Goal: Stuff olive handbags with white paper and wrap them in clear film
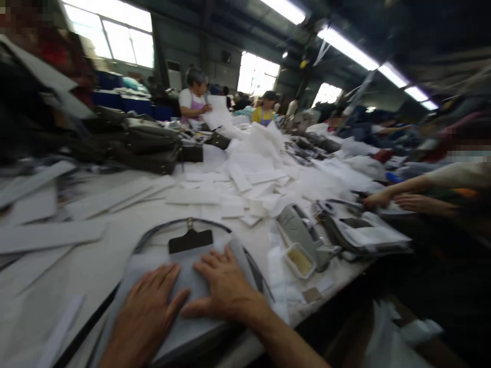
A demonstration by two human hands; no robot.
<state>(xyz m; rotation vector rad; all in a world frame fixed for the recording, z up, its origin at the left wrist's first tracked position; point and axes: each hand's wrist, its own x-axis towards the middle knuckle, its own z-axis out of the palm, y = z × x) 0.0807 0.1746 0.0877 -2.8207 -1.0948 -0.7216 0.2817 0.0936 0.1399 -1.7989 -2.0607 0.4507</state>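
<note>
My left hand [148, 309] lies flat with its fingers stretched out on a thin whitish sheet [187, 266] that covers a dark bag. Beside it, my right hand [226, 286] presses on the same sheet, fingers spread. Above the fingertips a dark flap [191, 242] with a metal clasp [190, 223] shows past the sheet's edge. A dark curved handle [151, 234] arches around the bag's top, and a black strap [90, 327] trails toward the lower left. Most of the bag's body is hidden under the sheet and my hands.
Right of the bag stand a grey tape dispenser-like device [301, 230] and a small white tray [300, 260] with yellowish contents. Another bag [360, 230] lies near a co-worker's hands [402, 199]. White paper pieces [199, 194] and dark bags [141, 145] pile up beyond.
</note>
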